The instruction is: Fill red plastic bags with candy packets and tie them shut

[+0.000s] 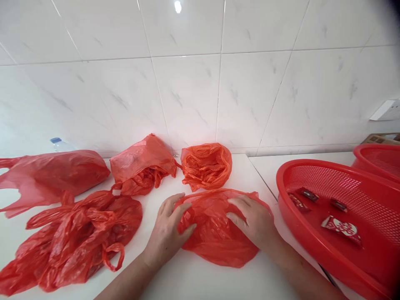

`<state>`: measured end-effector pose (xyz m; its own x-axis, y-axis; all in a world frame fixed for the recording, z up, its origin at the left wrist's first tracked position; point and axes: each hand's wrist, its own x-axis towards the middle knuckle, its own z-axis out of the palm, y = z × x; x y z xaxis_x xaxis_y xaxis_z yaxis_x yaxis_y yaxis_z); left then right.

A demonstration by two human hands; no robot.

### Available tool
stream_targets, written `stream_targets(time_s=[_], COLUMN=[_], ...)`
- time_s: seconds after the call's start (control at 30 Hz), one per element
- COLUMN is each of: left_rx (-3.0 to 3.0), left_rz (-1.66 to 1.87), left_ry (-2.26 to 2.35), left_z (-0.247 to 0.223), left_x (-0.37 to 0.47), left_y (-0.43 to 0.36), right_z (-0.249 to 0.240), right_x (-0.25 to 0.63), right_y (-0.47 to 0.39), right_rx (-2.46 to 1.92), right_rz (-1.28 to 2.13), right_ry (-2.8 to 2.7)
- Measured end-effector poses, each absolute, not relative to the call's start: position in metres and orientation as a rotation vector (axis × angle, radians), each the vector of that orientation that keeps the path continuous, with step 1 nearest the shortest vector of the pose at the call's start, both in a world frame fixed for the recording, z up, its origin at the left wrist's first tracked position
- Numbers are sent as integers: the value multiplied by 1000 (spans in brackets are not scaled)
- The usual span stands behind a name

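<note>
A red plastic bag lies on the white table in front of me, its mouth spread wide and facing up. My left hand is at the bag's left edge, thumb and fingers apart and slightly curved. At the right side, my right hand rests over the rim with its fingers bent inward and apart from the thumb. Neither hand is closed on the plastic. Folds hide part of the bag's inside.
A large red plastic basket at right holds several small wrapped snacks; a second basket stands behind it. Crumpled red bags lie at left, others along the tiled wall. A bottle shows at far left.
</note>
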<state>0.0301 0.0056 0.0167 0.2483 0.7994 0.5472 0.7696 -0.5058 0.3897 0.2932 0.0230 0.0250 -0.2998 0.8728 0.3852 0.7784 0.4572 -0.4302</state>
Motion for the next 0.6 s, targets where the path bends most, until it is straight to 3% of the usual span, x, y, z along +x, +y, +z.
stream_targets(time_s=[0.23,0.43,0.6], left_rx=[1677,1972,2197], left_rz=[1175,1075,1069], left_ry=[1544,1524,1451], left_z=[-4,-13,-23], left_x=[38,32,30], left_y=[15,24,28], right_z=[24,34,87], right_x=[274,267,285], right_y=[14,4,-33], right_rx=[-1431,-1410,-1400], right_rz=[229,108,67], right_ry=[-2420,-2309,-2175])
